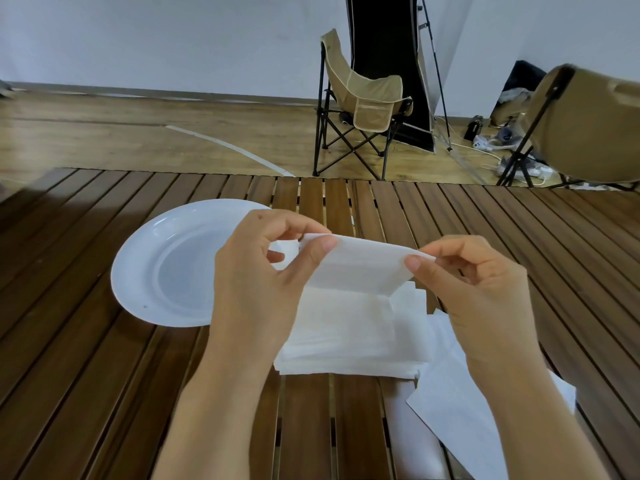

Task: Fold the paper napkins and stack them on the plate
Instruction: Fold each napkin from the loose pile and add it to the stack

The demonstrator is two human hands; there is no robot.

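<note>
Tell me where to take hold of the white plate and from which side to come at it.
Take the plate by its left rim, coming in from the left over the slatted table. That rim is bare and flares up off the wood, probably leaving room for fingertips beneath. Its right side is hidden behind the left hand, which with the right hand pinches a napkin.
</note>
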